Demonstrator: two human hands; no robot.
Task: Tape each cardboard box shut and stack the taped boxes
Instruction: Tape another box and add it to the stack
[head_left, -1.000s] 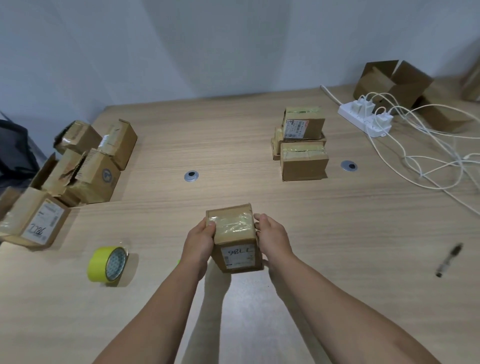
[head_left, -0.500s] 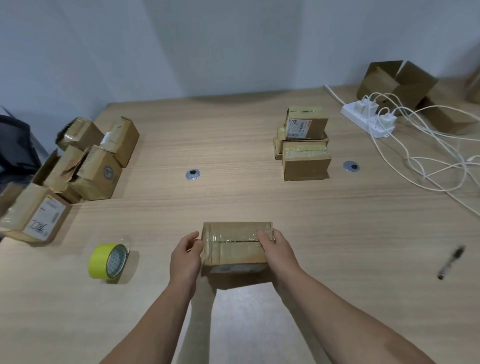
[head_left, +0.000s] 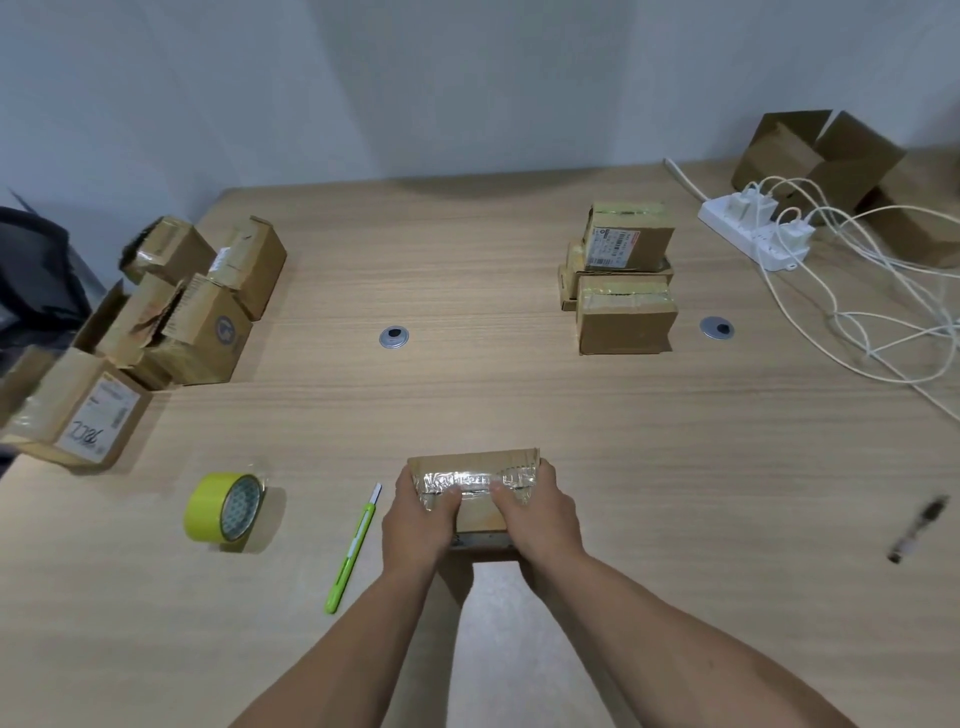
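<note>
A pale grey-blue wall (head_left: 467, 78) is rising behind a light wood-grain worktop (head_left: 519, 405) that is filling most of the view. Two round metal grommets (head_left: 394, 338) are sitting in its surface, well apart. Soft, even light is casting faint shadows.

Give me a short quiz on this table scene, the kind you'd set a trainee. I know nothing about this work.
1. True or false: the left hand and the right hand hold the same box.
2. The tape roll sits: A) to the left of the hands; B) to the right of the hands; C) on top of the held box.
3. What lies between the tape roll and the left hand?
Key: 1 true; 2 A; 3 the green utility knife.
</note>
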